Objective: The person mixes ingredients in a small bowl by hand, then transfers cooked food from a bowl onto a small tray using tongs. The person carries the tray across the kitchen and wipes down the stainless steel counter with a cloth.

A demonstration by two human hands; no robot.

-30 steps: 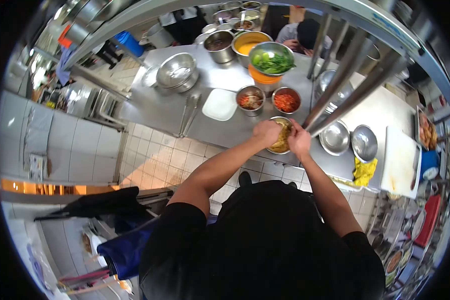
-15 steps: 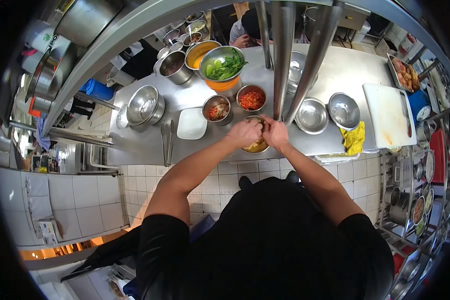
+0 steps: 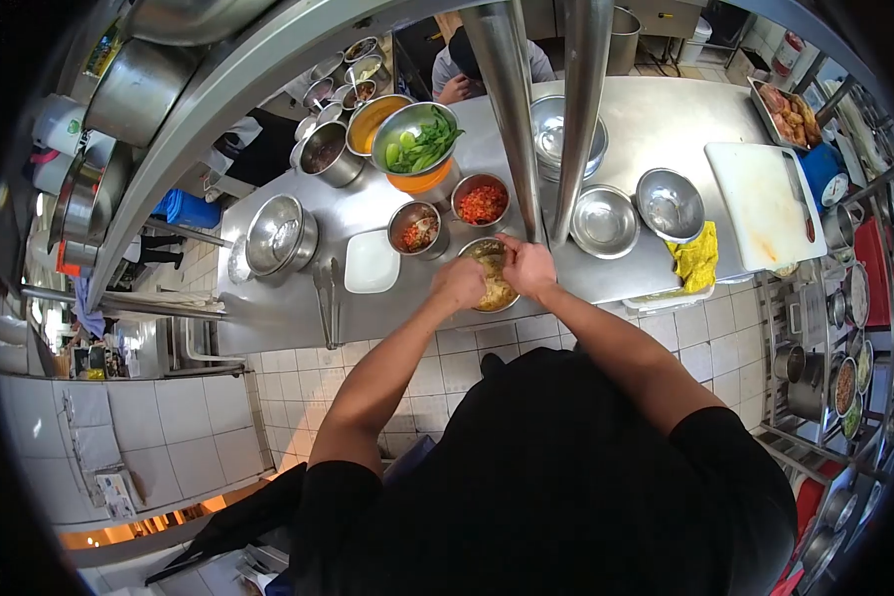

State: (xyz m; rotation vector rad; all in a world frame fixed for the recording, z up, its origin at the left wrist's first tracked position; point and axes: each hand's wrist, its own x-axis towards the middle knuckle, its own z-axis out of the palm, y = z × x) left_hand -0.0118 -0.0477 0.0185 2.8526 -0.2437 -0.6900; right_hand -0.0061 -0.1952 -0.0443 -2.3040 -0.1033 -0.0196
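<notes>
Close to the table's front edge stands a metal bowl (image 3: 494, 296) holding a yellowish-brown mixture. My left hand (image 3: 459, 282) is at its left rim, fingers curled in towards the food; what they hold, if anything, is hidden. Over the right side of the bowl is my right hand (image 3: 529, 267), with its fingers bent together near the far rim and their tips hard to make out. Just behind are a pot of chopped red pepper (image 3: 482, 201) and a pot of red pieces with a pale seasoning (image 3: 415, 229). A white square dish (image 3: 372, 262) lies to the left.
Tongs (image 3: 330, 303) and nested steel bowls (image 3: 280, 235) are at the left. Green vegetables (image 3: 422, 144) fill a bowl at the back. Two upright posts (image 3: 581, 119) rise from the table. Right of them are steel bowls (image 3: 606, 222), a yellow cloth (image 3: 696, 256) and a cutting board (image 3: 755, 199) with a knife.
My hands, close together over the bowl before, have moved apart, the left towards the near left rim. More of the mixture shows. The whole view has shifted slightly.
</notes>
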